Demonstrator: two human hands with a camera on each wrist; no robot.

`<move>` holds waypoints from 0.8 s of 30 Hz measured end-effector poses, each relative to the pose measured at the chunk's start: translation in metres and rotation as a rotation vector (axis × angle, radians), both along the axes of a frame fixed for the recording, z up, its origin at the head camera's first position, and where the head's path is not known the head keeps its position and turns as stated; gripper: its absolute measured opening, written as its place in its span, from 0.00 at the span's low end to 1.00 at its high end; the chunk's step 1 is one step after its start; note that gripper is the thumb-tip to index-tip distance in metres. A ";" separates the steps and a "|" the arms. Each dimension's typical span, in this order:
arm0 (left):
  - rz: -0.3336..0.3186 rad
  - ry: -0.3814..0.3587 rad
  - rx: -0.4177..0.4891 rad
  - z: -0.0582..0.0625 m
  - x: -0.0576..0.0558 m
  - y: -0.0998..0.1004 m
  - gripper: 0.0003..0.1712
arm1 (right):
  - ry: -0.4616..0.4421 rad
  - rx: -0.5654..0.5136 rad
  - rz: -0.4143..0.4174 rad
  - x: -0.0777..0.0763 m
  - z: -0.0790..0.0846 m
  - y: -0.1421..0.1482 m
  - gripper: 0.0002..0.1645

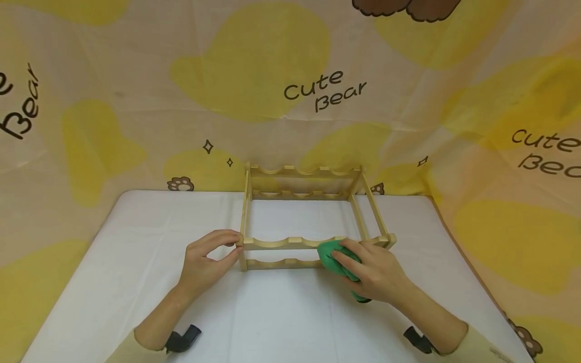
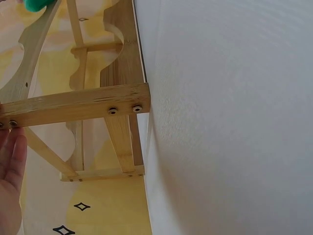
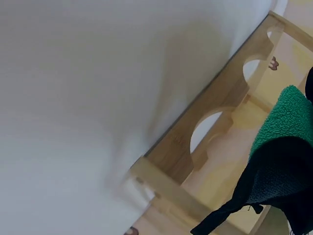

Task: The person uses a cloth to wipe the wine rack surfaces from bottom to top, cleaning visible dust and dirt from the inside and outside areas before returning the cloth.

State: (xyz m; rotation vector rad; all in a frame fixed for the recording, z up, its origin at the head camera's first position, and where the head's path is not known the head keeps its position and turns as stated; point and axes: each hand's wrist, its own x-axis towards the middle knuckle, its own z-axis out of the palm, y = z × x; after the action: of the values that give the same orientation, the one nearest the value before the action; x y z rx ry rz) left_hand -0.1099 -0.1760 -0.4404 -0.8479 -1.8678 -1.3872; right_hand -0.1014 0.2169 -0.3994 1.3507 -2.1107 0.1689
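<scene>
A light wooden rack (image 1: 295, 244) with scalloped rails stands on the white table. My left hand (image 1: 204, 262) pinches its front left corner between thumb and fingers. In the left wrist view those fingers (image 2: 14, 161) touch the end bar (image 2: 78, 105), which has metal screws. My right hand (image 1: 379, 272) grips a bunched green cloth (image 1: 331, 254) against the right part of the upper front rail. Seen from the right wrist, the cloth (image 3: 286, 120) has a fuzzy green side and a black part hanging down. The right hand's fingers are hidden in that view.
The white tabletop (image 1: 281, 322) spreads around the rack. Behind it hangs a yellow-patterned cloth backdrop (image 1: 254, 136) with printed lettering, close to the rack's rear rails. Black wrist-worn pieces (image 1: 183, 339) show by both forearms.
</scene>
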 end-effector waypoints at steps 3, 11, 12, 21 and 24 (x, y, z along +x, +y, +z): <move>-0.001 -0.001 0.001 -0.001 0.000 0.000 0.25 | -0.002 0.008 0.022 -0.002 0.001 -0.013 0.33; 0.008 -0.004 -0.003 -0.001 0.000 0.000 0.26 | 0.037 -0.021 0.050 -0.006 0.003 -0.051 0.41; 0.008 -0.006 -0.003 -0.001 0.000 0.000 0.26 | 0.036 -0.027 0.057 -0.006 0.004 -0.055 0.40; 0.010 -0.013 -0.015 -0.001 0.000 -0.001 0.27 | 0.042 -0.043 0.075 -0.008 0.006 -0.093 0.37; 0.008 -0.013 -0.017 -0.001 0.000 -0.002 0.27 | 0.040 -0.036 0.072 -0.008 0.007 -0.106 0.36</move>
State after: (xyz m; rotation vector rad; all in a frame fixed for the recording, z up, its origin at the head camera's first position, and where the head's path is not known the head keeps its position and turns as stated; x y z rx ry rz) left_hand -0.1099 -0.1778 -0.4411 -0.8407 -1.8929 -1.3771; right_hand -0.1093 0.1105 -0.3928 1.3983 -2.0179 0.2064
